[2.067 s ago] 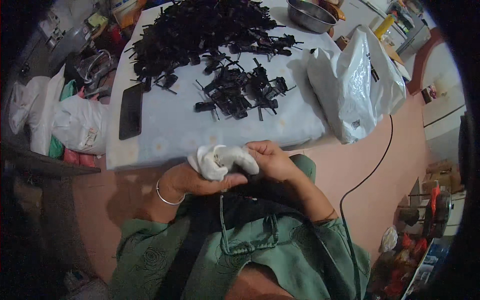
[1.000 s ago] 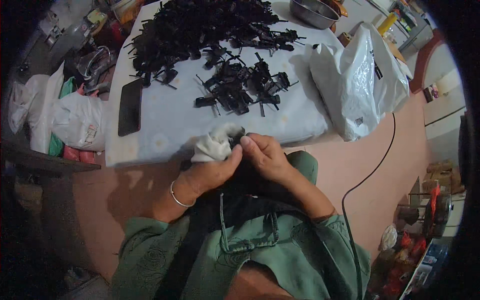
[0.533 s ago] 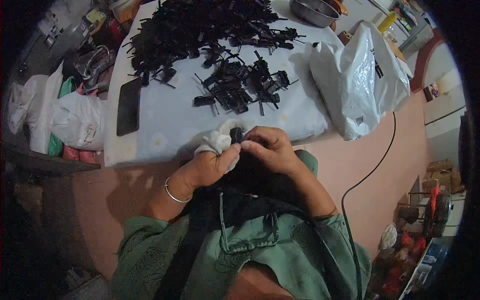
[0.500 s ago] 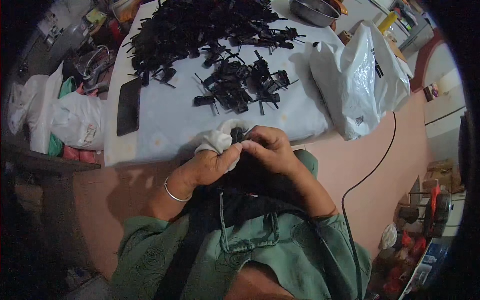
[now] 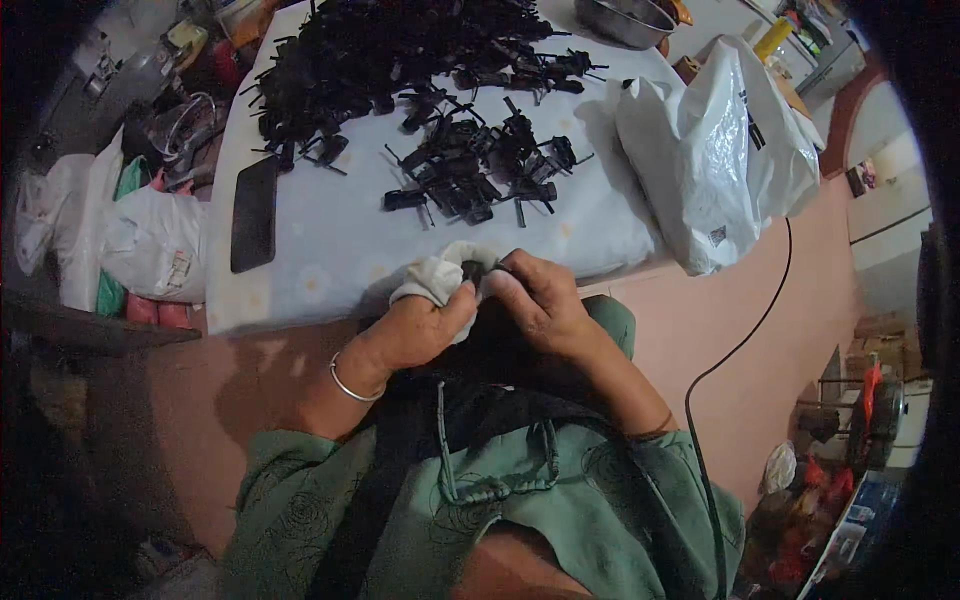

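In my left hand is a bunched white cloth wrapped about a small black plastic part; its fingers are closed and partly hidden by the cloth. My right hand is just beside it, thumb and forefinger pinched at the part's right side on a thin dark piece. Both hands are over my lap at the near table edge. Beyond them lies a small cluster of similar black parts with thin stems, and behind that a large heap of the same kind.
A white cloth covers the table. At its left lies a dark phone; at the right stands a white plastic bag, with a metal bowl behind. Stuffed bags sit left of the table. A black cable crosses the floor at right.
My right thumb and fingers have shifted slightly right, away from the left thumb, and turned a little. The left hand keeps its hold on the cloth and part.
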Motion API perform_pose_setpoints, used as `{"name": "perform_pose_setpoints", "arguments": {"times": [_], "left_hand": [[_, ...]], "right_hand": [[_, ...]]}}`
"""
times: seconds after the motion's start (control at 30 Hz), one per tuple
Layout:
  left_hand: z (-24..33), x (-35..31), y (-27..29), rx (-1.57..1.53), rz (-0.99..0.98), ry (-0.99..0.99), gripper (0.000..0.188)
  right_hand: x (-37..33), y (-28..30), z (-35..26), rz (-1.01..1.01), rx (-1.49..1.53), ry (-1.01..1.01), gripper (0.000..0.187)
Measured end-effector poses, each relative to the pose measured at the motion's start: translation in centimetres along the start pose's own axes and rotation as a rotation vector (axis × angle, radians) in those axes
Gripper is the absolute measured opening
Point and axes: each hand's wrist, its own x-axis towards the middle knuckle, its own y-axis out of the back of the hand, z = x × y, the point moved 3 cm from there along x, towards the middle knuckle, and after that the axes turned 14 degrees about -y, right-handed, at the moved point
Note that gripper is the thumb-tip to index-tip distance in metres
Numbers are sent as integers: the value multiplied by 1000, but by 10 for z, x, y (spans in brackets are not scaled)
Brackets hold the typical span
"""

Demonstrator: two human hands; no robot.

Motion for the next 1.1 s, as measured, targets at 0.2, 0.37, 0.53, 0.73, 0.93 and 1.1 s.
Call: {"name": "perform_pose_setpoints", "arguments": {"times": [0.2, 0.37, 0.53, 0.73, 0.93, 1.1], "left_hand": [[-4, -2, 1, -164, 49, -23, 27], [-5, -2, -2, -100, 17, -25, 28], [-9, -2, 0, -65, 52, 27, 31], [2, -1, -14, 504, -2, -419, 12], [-10, -8, -18, 493, -25, -444, 11], [-9, -5, -20, 371, -29, -264, 12]], "right_hand": [[-1, -5, 8, -226, 79, -245, 21], [-1, -7, 8, -274, 191, -288, 24], [0, -6, 6, -288, 139, -173, 26], [-4, -24, 26, -287, 163, -259, 27], [-14, -19, 27, -180, 126, -208, 27], [-9, -13, 21, -188, 51, -114, 25]]}}
